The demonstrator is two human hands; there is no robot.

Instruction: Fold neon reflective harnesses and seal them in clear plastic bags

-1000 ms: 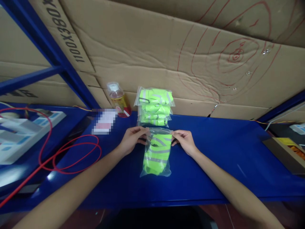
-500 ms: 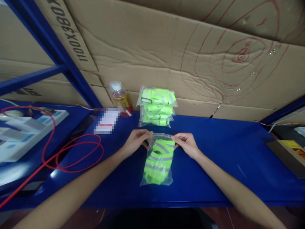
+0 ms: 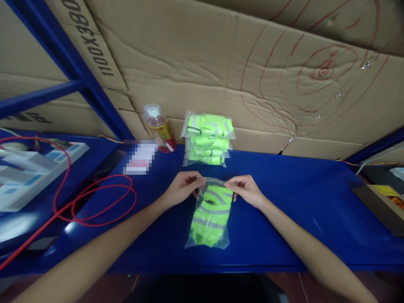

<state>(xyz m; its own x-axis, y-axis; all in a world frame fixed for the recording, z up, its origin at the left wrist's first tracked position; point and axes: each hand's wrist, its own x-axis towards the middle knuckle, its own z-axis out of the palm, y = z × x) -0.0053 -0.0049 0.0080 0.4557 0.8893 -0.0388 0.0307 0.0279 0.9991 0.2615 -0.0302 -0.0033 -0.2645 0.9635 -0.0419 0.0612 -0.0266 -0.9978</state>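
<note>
A clear zip bag (image 3: 206, 243) holds a folded neon-yellow reflective vest (image 3: 214, 207) with grey stripes, and it lies lengthwise before me on the blue table (image 3: 284, 223). My left hand (image 3: 186, 186) pinches the bag's top edge near its left corner. At the right corner of that same edge, my right hand (image 3: 244, 188) pinches the plastic between thumb and fingers. Just beyond my hands rests a stack of similar bagged vests (image 3: 208, 139), several high, against the cardboard.
A bottle (image 3: 161, 132) with a yellow and red label stands left of the stack, beside a blurred-out white sheet (image 3: 141, 158). A red cable (image 3: 104, 223) loops near a white power strip (image 3: 44, 174). At right is an open cardboard box (image 3: 383, 206). A cardboard wall (image 3: 189, 63) closes the back.
Both hands have moved slightly closer together along the bag's top edge, the left one shifting right. The bag stays in nearly the same place.
</note>
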